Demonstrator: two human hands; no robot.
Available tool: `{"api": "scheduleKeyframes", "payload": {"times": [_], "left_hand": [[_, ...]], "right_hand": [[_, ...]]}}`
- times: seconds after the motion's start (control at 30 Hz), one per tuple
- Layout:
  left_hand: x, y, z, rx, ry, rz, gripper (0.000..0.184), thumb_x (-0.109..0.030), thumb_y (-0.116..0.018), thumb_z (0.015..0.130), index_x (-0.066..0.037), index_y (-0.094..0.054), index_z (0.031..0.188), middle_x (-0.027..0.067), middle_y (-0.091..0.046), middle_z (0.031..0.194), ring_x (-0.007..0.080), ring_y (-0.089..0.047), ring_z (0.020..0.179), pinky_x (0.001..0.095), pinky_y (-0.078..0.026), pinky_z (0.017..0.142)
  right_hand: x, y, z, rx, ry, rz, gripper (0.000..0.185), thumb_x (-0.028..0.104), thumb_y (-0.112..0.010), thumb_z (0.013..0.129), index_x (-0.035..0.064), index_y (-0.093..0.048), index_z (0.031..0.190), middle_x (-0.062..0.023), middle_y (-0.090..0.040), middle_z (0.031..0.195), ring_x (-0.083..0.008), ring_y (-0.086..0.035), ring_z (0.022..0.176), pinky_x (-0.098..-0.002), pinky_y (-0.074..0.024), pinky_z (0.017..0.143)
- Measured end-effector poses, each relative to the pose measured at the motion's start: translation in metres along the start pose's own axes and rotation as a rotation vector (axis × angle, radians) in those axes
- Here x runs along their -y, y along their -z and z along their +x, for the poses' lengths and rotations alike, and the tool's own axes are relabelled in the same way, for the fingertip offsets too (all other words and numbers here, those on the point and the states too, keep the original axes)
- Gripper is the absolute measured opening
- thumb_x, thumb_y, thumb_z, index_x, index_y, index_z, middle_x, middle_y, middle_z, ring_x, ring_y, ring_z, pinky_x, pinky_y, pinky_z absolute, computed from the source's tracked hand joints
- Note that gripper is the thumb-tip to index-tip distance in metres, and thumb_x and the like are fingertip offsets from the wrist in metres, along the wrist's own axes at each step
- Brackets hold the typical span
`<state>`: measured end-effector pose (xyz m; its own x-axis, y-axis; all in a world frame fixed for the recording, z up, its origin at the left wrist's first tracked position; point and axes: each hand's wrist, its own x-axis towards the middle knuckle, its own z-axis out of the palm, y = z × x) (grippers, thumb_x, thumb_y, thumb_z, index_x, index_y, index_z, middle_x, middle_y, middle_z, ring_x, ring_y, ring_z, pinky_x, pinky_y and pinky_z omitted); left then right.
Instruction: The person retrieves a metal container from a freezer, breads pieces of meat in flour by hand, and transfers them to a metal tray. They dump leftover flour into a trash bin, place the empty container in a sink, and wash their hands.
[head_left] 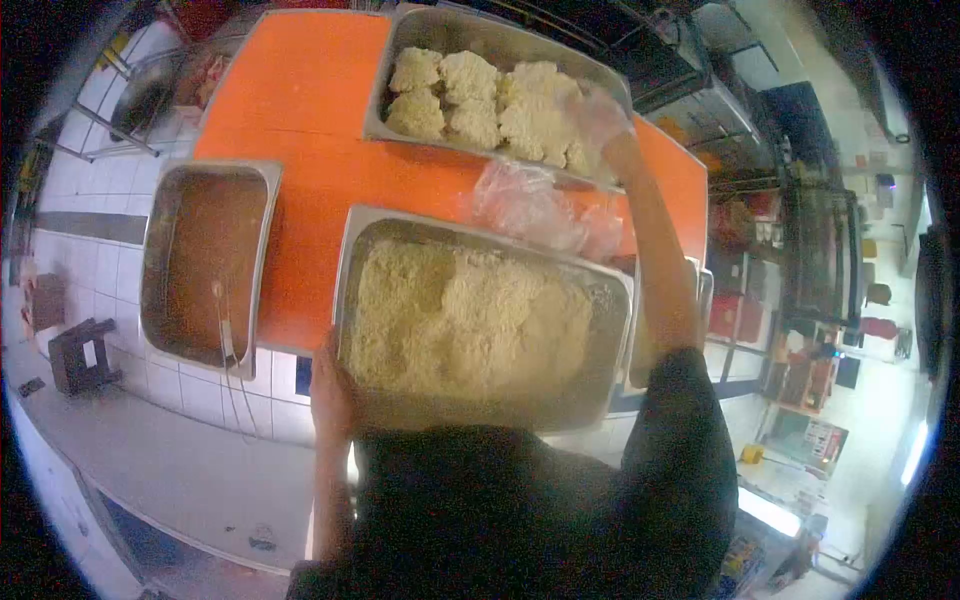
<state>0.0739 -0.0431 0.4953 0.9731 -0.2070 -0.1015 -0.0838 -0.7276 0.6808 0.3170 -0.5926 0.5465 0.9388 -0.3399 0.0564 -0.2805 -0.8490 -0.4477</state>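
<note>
A deep metal pan [352, 222] of pale breading flour [480, 310] lies in front of my body. My left hand [333, 392] is closed on this pan's left rim near the front corner. My right arm reaches across to a second metal pan [520, 28] at the back, which holds several breaded pieces [468, 82] in rows. Over the right end of those pieces, my right hand [600, 118] is smeared by motion and seems covered by clear plastic. Its fingers cannot be made out, nor whether it holds a piece.
Crumpled clear plastic [535, 205] lies between the two pans on the orange tabletop [300, 80]. To the left stands a metal pan of brownish liquid [205, 250] with a long-handled utensil [225, 320] in it. Another container [645, 350] is partly hidden under my right arm.
</note>
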Motion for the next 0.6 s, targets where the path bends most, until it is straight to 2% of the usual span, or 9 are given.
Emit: {"api": "scheduleKeyframes", "payload": {"times": [0.1,0.17,0.27,0.33,0.37,0.43,0.5,0.57,0.6], "left_hand": [[0.012,-0.013,0.002,0.074,0.194,-0.371,0.065,0.009,-0.048,0.082,-0.002,-0.037,0.146,0.0274,-0.051,0.133,0.045,-0.052,0.121,0.0473,-0.046,0.101],[-0.004,-0.002,0.005,0.08,0.251,-0.199,0.067,0.011,-0.05,0.081,-0.003,-0.038,0.146,0.0259,-0.052,0.134,0.0431,-0.052,0.122,0.0462,-0.046,0.102],[0.008,-0.01,0.0,0.046,0.254,-0.291,0.068,0.012,-0.052,0.081,-0.004,-0.038,0.145,0.0246,-0.053,0.133,0.0422,-0.053,0.121,0.0458,-0.046,0.101],[0.003,-0.004,0.001,0.04,0.243,-0.278,0.07,0.013,-0.053,0.079,-0.004,-0.039,0.145,0.0236,-0.053,0.132,0.042,-0.053,0.121,0.0452,-0.046,0.101],[0.002,-0.005,0.001,0.042,0.243,-0.26,0.071,0.013,-0.054,0.078,-0.004,-0.039,0.145,0.0233,-0.054,0.132,0.0421,-0.053,0.121,0.045,-0.046,0.101],[0.005,-0.005,-0.002,0.076,0.239,-0.234,0.071,0.014,-0.053,0.078,-0.005,-0.038,0.145,0.0243,-0.053,0.131,0.0429,-0.053,0.119,0.0452,-0.047,0.1],[0.005,-0.002,0.006,0.092,0.239,-0.23,0.071,0.014,-0.051,0.078,-0.005,-0.037,0.146,0.0255,-0.053,0.131,0.0436,-0.054,0.118,0.0455,-0.047,0.098],[-0.011,0.008,0.008,0.11,0.139,0.008,0.07,0.012,-0.047,0.08,-0.003,-0.034,0.147,0.0278,-0.052,0.129,0.0452,-0.054,0.116,0.047,-0.048,0.095],[-0.007,0.005,0.008,0.109,0.147,0.008,0.07,0.012,-0.047,0.08,-0.003,-0.034,0.147,0.0278,-0.052,0.129,0.0452,-0.054,0.116,0.047,-0.048,0.095]], "right_hand": [[-0.042,-0.052,0.082,0.015,-0.021,-0.127,0.032,0.034,-0.059,0.093,0.0064,-0.065,0.108,-0.0127,-0.07,0.094,-0.031,-0.067,0.087,-0.0421,-0.0538,0.079],[-0.06,-0.09,0.115,0.072,-0.037,-0.262,0.03,0.033,-0.059,0.092,0.0064,-0.066,0.104,-0.0137,-0.07,0.092,-0.0321,-0.068,0.086,-0.0433,-0.0538,0.078],[-0.065,-0.124,0.136,0.144,-0.117,-0.524,0.029,0.033,-0.058,0.092,0.0063,-0.068,0.099,-0.0152,-0.07,0.089,-0.0337,-0.068,0.084,-0.0451,-0.0536,0.077],[-0.05,-0.114,0.133,0.102,-0.172,-0.727,0.029,0.033,-0.058,0.092,0.0062,-0.069,0.095,-0.0162,-0.07,0.088,-0.0347,-0.068,0.083,-0.0464,-0.0535,0.077],[-0.037,-0.1,0.119,0.002,-0.101,-0.777,0.029,0.033,-0.058,0.092,0.0062,-0.07,0.093,-0.0167,-0.07,0.087,-0.0352,-0.068,0.083,-0.047,-0.0535,0.077],[0.023,-0.036,0.039,-0.176,0.347,-0.584,0.032,0.036,-0.058,0.092,0.0059,-0.069,0.094,-0.0196,-0.069,0.095,-0.0363,-0.067,0.091,-0.0495,-0.0523,0.081],[0.1,-0.007,-0.051,-0.034,0.175,-0.565,0.032,0.037,-0.06,0.091,0.0062,-0.068,0.095,-0.0195,-0.067,0.099,-0.0363,-0.064,0.097,-0.0498,-0.0511,0.083],[0.136,-0.015,-0.142,0.247,0.321,-0.421,0.03,0.034,-0.059,0.092,0.0061,-0.067,0.095,-0.0193,-0.066,0.1,-0.0361,-0.064,0.097,-0.0491,-0.051,0.083],[0.145,-0.029,-0.176,0.429,0.423,-0.351,0.029,0.033,-0.059,0.092,0.006,-0.067,0.096,-0.0192,-0.066,0.101,-0.036,-0.063,0.098,-0.0487,-0.051,0.083]]}}
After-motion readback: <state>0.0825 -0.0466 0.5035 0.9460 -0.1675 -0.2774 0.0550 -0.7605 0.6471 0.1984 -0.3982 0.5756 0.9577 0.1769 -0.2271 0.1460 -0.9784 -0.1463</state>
